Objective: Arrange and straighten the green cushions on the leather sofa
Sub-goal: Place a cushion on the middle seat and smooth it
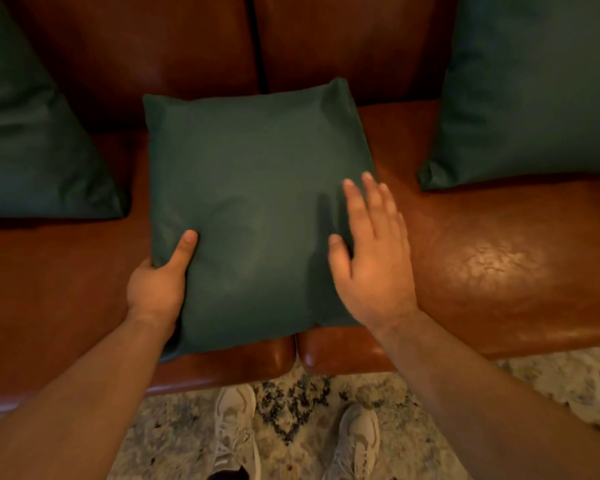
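A dark green square cushion [253, 202] lies flat over the seam between the two seats of the brown leather sofa [499, 265]. My left hand [160, 282] grips its near left edge, thumb on top and fingers hidden underneath. My right hand [371, 251] is flat with fingers spread over the cushion's right edge; whether it presses down I cannot tell. A second green cushion [32, 143] leans against the backrest at the left. A third green cushion [534, 88] leans at the right.
The sofa's front edge runs across the lower part of the view. Below it lies a patterned light rug [291, 410], where my two pale sneakers [236, 424] stand close to the sofa.
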Demonstrator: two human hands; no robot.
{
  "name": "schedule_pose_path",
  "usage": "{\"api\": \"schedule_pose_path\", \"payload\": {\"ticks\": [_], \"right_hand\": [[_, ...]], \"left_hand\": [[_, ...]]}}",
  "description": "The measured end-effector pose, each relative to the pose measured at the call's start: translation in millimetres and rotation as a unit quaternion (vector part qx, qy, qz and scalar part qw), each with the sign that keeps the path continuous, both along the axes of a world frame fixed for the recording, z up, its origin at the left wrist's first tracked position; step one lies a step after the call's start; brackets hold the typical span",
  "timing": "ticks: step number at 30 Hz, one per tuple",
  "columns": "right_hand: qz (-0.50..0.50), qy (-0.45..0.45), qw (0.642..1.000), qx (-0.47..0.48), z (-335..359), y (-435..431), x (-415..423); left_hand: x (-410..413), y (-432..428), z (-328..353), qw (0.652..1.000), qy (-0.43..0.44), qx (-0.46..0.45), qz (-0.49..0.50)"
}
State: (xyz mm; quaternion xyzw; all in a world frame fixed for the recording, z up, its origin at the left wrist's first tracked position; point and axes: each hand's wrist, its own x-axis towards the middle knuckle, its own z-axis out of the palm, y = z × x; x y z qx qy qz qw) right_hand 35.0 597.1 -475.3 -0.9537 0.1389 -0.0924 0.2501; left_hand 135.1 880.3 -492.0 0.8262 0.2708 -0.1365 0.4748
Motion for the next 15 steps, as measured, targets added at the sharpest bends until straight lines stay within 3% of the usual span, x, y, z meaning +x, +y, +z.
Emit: {"api": "schedule_pose_path", "payload": {"ticks": [2,4,6,9,12,15], "right_hand": [[0.086,0.070,0.993,-0.032,-1,15,1],[0.109,0.159,0.979,-0.063,-5,21,-2],[0.084,0.122,0.986,-0.078,3,24,6],[0.062,-0.021,0.994,-0.083,13,37,26],[0.170,0.064,0.975,-0.131,5,56,23],[0.174,0.128,0.964,-0.153,-3,60,21]], "left_hand": [[4,-2,0,1.000,-0.008,0.007,0.001],[2,1,-2,0.999,-0.007,-0.046,0.002],[-4,11,-6,0.990,0.015,-0.140,0.018],[-22,31,-12,0.971,0.048,-0.234,0.023],[-44,51,-17,0.958,0.095,-0.269,0.013],[-59,72,-18,0.954,0.087,-0.282,-0.044]]}}
